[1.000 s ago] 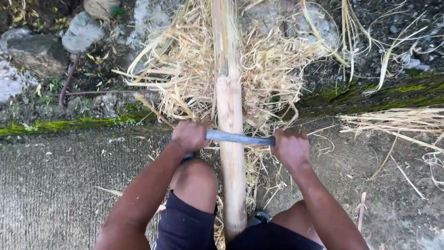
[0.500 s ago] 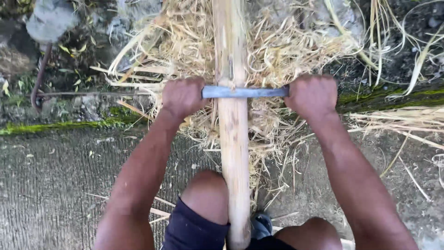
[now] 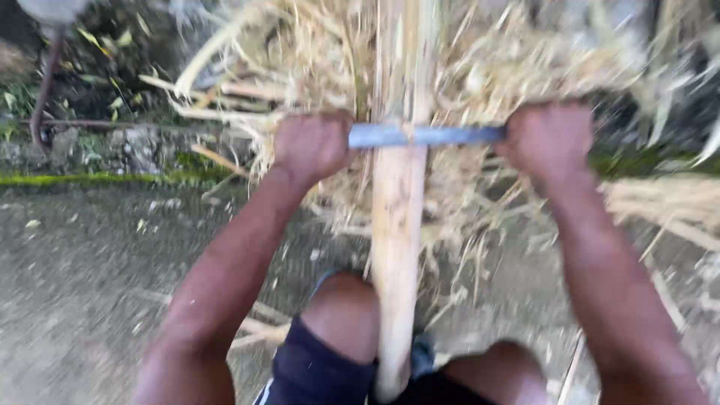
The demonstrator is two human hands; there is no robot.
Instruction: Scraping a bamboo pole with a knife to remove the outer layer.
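Observation:
A long pale wooden pole (image 3: pixel 396 225) runs from between my knees away from me, its near part stripped smooth. Across it lies a flat metal blade (image 3: pixel 420 136), held at both ends. My left hand (image 3: pixel 311 145) grips the blade's left end and my right hand (image 3: pixel 549 139) grips the right end, both arms stretched forward. The blade rests on the pole at about the height of my fists. The frame is blurred by motion.
A heap of dry straw-like shavings (image 3: pixel 480 67) lies around the far part of the pole. A mossy concrete edge (image 3: pixel 90 178) crosses the left side, with stones and a thin rusty rod (image 3: pixel 45 90) beyond it. Bare concrete ground (image 3: pixel 82 300) is at left.
Both hands have pushed the blade forward along the pole, away from my knees, and my arms have stretched out.

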